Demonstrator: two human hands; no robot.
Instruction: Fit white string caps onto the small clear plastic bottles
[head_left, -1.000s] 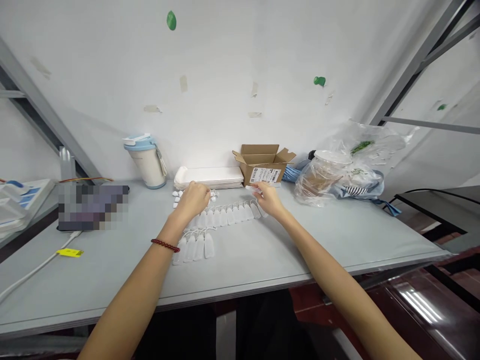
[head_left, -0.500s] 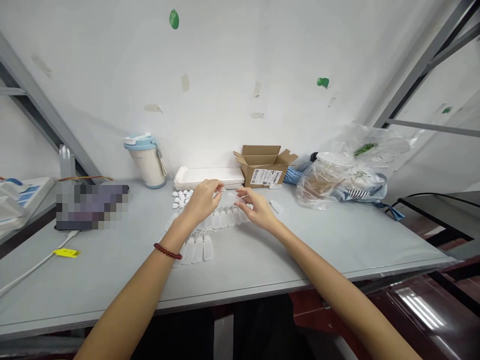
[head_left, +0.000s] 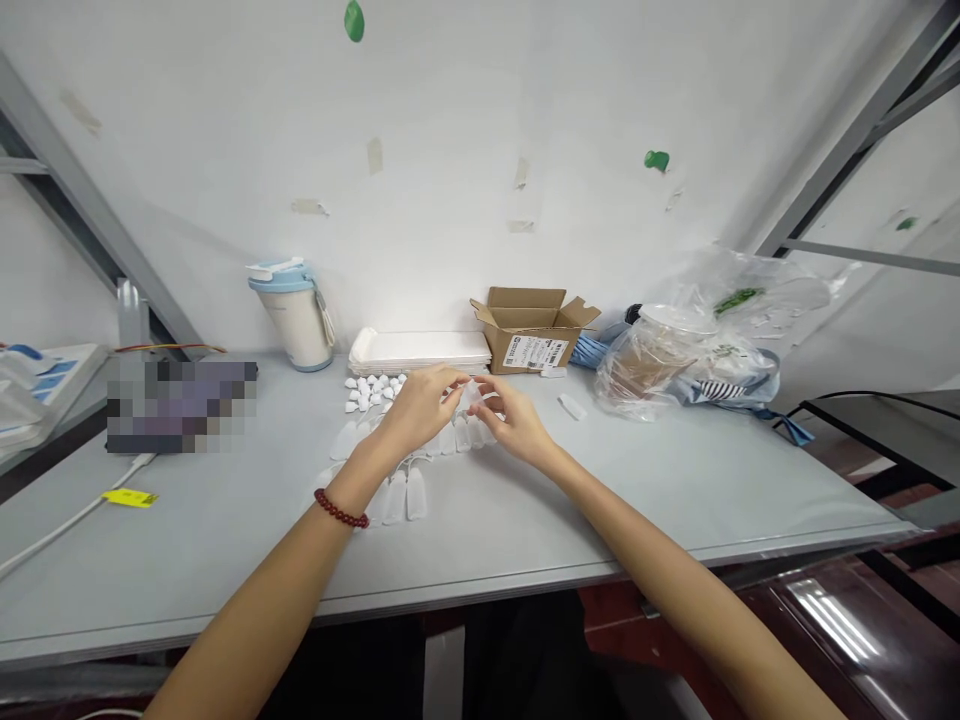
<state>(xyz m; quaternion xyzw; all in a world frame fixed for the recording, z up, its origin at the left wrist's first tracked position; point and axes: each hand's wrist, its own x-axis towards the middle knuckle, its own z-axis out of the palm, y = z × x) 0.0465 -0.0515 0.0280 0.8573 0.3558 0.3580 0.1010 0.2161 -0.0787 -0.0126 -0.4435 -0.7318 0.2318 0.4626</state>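
Over the middle of the table, my hands meet at a small translucent white sleeve (head_left: 472, 396). The thumb and fingers of my right hand (head_left: 516, 418) pinch it from the right. My left hand (head_left: 421, 408) is closed at its upper left; what lies between those fingertips is hidden. Under and in front of the hands, several similar sleeves (head_left: 415, 495) lie in rows, some with thin white cords at their top ends. Beside my left hand is a cluster of small white pieces (head_left: 365, 392). A loose sleeve (head_left: 572, 406) lies to the right of my right hand.
A flat white stack (head_left: 420, 348) and an open cardboard box (head_left: 534, 352) stand by the wall. At left are a tumbler (head_left: 295, 318), a blurred-out dark device (head_left: 180, 408) and a white cable (head_left: 64, 532). Plastic-wrapped items (head_left: 649, 365) sit at the right.
My hands have come together: the left moved right, and the sleeve in my right hand now stands more upright between them. The left fingers showed a thin white piece earlier. The view shifted slightly.
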